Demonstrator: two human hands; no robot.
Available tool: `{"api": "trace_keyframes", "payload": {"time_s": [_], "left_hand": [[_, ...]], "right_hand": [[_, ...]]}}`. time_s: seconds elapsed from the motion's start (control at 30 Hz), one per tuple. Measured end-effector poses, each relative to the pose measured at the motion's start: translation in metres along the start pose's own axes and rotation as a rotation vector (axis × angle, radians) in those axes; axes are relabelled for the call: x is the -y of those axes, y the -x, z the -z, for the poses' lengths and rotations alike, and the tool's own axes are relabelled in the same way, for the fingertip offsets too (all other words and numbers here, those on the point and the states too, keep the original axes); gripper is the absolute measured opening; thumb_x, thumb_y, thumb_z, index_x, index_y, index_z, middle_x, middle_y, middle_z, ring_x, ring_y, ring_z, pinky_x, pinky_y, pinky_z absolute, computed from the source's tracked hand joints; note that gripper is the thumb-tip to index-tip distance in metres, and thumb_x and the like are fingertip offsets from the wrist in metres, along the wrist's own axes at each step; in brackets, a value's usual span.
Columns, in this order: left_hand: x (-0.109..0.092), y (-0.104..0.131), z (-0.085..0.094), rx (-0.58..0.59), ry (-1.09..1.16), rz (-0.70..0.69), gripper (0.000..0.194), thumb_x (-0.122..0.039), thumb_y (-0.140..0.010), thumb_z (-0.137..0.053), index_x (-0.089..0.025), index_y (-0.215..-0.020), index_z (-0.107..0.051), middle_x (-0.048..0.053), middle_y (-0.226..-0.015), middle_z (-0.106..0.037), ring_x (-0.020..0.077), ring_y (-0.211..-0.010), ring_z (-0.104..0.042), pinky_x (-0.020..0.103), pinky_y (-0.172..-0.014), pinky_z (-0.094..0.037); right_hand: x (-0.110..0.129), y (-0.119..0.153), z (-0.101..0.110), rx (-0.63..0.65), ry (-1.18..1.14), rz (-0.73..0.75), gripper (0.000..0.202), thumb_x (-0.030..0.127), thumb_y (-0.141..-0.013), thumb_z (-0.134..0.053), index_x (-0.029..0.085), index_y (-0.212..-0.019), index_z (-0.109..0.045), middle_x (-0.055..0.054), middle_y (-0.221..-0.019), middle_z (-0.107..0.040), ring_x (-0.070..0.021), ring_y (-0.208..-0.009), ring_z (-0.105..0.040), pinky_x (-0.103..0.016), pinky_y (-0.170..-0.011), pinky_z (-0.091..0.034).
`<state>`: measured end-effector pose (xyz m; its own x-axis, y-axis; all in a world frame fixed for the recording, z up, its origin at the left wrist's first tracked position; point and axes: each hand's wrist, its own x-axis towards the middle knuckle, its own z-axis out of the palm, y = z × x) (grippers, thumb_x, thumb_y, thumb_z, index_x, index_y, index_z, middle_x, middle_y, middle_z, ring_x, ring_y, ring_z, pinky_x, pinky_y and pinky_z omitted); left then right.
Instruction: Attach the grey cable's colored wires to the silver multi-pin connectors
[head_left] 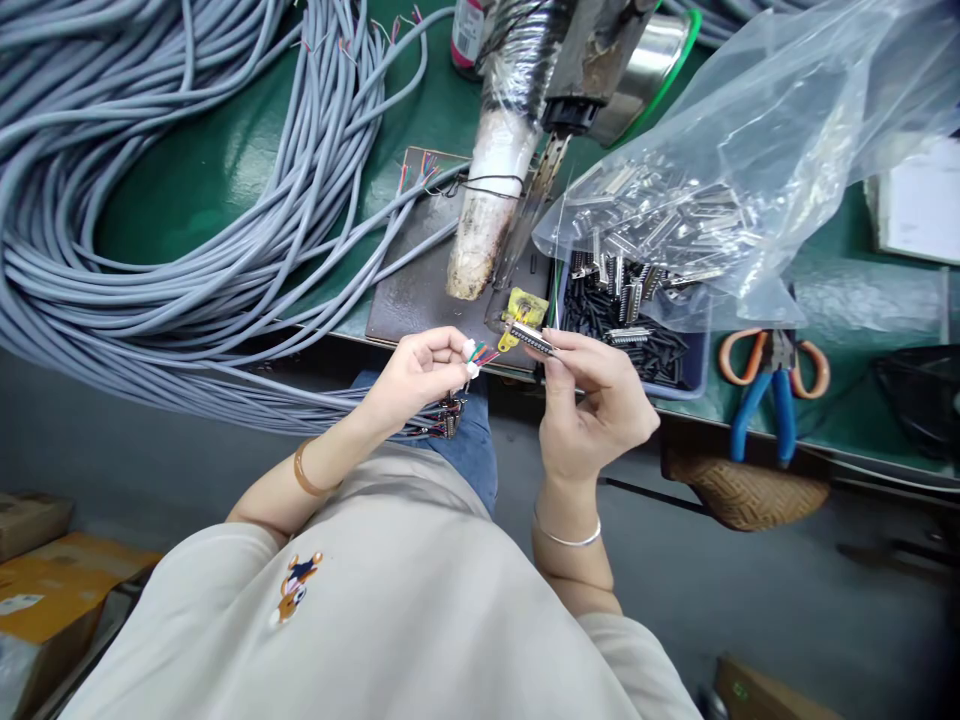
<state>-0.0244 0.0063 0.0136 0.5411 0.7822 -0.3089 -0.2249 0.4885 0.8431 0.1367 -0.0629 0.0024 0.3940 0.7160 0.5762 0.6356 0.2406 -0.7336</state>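
Note:
My left hand (420, 378) pinches the end of a cable, its coloured wires (484, 355) fanned out to the right past white-covered fingertips. Facing it, my right hand (592, 400) grips a metal connector (531, 338) between thumb and fingers, tilted down to the right. A small gap separates the wire tips from the connector. Just behind the connector lies a yellow piece (526, 307) at the edge of a brown board (416, 280). A soldering tool (532, 210) points down at this spot, beside a white wrapped tube (484, 200).
Grey cables (225, 290) cover the left of the green table (847, 300). A blue bin (701, 370) with connectors and black sleeves stands right of centre, under a clear bag (780, 150). Blue-handled pliers (782, 415) and orange-handled scissors (817, 370) lie near the right front edge.

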Motion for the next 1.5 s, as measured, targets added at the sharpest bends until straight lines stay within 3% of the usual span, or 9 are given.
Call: {"api": "trace_keyframes", "payload": {"time_s": [0.23, 0.43, 0.77, 0.97, 1.27, 1.5], "left_hand": [[0.001, 0.000, 0.001, 0.022, -0.002, 0.007, 0.028, -0.019, -0.063, -0.084, -0.016, -0.069, -0.057, -0.009, -0.052, -0.049, 0.0012, -0.045, -0.030, 0.018, -0.046, -0.025], [0.004, 0.001, -0.001, 0.023, -0.039, 0.011, 0.026, -0.019, -0.063, -0.083, -0.016, -0.069, -0.059, -0.009, -0.055, -0.047, 0.0011, -0.046, -0.030, 0.019, -0.047, -0.027], [0.006, 0.006, -0.001, 0.085, -0.138, 0.025, 0.020, -0.018, -0.065, -0.076, -0.015, -0.070, -0.058, -0.006, -0.060, -0.051, 0.0029, -0.052, -0.041, 0.017, -0.052, -0.033], [0.009, 0.006, 0.001, 0.079, -0.107, 0.001, 0.020, -0.017, -0.065, -0.075, -0.015, -0.076, -0.058, -0.007, -0.060, -0.051, 0.0028, -0.051, -0.041, 0.017, -0.052, -0.034], [0.013, 0.006, -0.001, -0.010, -0.081, -0.050, 0.020, -0.020, -0.066, -0.079, -0.014, -0.076, -0.063, -0.004, -0.063, -0.056, 0.0028, -0.053, -0.042, 0.016, -0.050, -0.034], [0.011, 0.005, 0.000, -0.049, -0.097, -0.051, 0.017, -0.020, -0.065, -0.080, -0.013, -0.074, -0.068, -0.003, -0.062, -0.058, 0.0036, -0.054, -0.043, 0.016, -0.051, -0.037]], "right_hand": [[0.006, -0.001, -0.001, 0.042, -0.170, -0.117, 0.005, 0.027, -0.096, -0.065, 0.026, -0.092, -0.062, -0.003, -0.103, -0.078, -0.0203, -0.093, -0.077, -0.036, -0.072, -0.068], [0.008, -0.001, -0.002, 0.071, -0.235, -0.160, 0.008, 0.030, -0.095, -0.067, 0.026, -0.089, -0.063, -0.005, -0.101, -0.076, -0.0228, -0.098, -0.076, -0.041, -0.075, -0.070], [0.006, -0.002, -0.006, 0.123, -0.380, -0.304, 0.014, 0.032, -0.094, -0.069, 0.024, -0.087, -0.060, 0.000, -0.096, -0.076, -0.0149, -0.072, -0.077, -0.031, -0.069, -0.070], [0.002, -0.002, -0.005, 0.138, -0.457, -0.380, 0.014, 0.031, -0.093, -0.071, 0.023, -0.088, -0.061, 0.000, -0.097, -0.076, -0.0149, -0.075, -0.078, -0.031, -0.074, -0.070], [0.008, 0.002, -0.003, 0.097, -0.473, -0.350, 0.011, 0.027, -0.093, -0.073, 0.022, -0.088, -0.064, 0.000, -0.097, -0.076, -0.0147, -0.081, -0.079, -0.026, -0.069, -0.068], [0.008, 0.005, -0.003, 0.050, -0.355, -0.278, 0.007, 0.027, -0.095, -0.069, 0.022, -0.090, -0.066, -0.001, -0.101, -0.075, -0.0151, -0.083, -0.079, -0.028, -0.074, -0.068]]}}
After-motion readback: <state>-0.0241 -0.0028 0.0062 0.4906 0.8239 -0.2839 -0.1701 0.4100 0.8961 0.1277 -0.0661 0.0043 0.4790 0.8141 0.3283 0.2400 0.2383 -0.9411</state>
